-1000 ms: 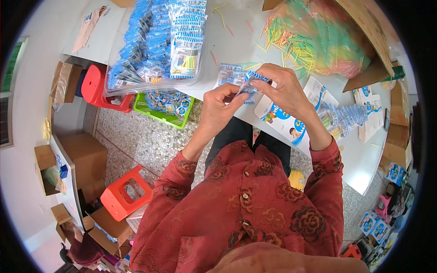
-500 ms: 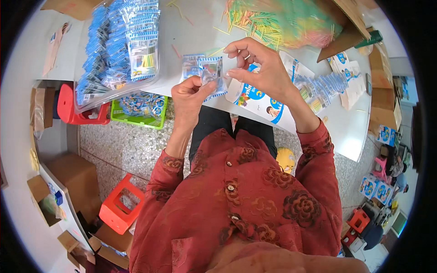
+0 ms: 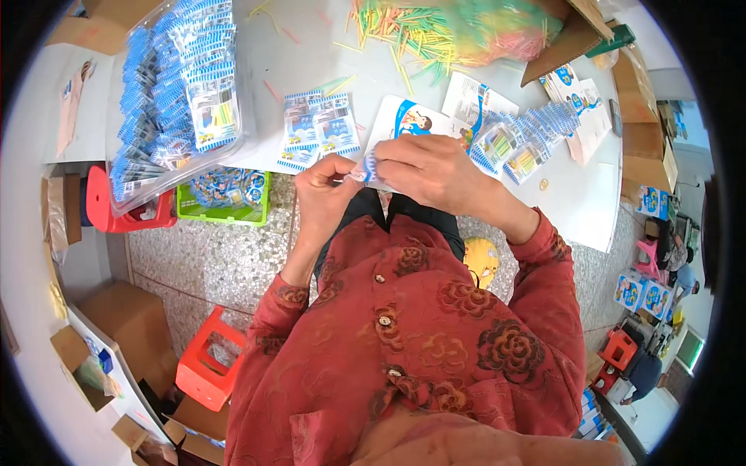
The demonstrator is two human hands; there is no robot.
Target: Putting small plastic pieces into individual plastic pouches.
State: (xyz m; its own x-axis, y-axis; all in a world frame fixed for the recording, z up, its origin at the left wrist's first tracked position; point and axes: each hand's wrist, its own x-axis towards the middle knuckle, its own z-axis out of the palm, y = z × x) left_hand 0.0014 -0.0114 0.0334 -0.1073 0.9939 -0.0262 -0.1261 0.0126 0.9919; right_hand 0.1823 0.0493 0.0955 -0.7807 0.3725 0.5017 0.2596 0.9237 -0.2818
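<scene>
Packet (image 3: pixel 367 168), whitish with blue stripes, looks crinkled and partly hidden; your left hand (image 3: pixel 322 190) and right hand (image 3: pixel 431 172) both pinch it over the table's (image 3: pixel 579 206) near edge, with flat pouches (image 3: pixel 337 126) farther left.

A small white-and-blue packet (image 3: pixel 367 168), mostly covered, its pose unclear, is pinched between both hands (image 3: pixel 430 172) by the near edge of the worktop (image 3: pixel 581 208).

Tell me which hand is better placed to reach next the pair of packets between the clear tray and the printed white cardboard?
Probably the left hand: the packet pair lies just beyond it, while the right hand is farther off. Both hands hold another packet, though.
</scene>
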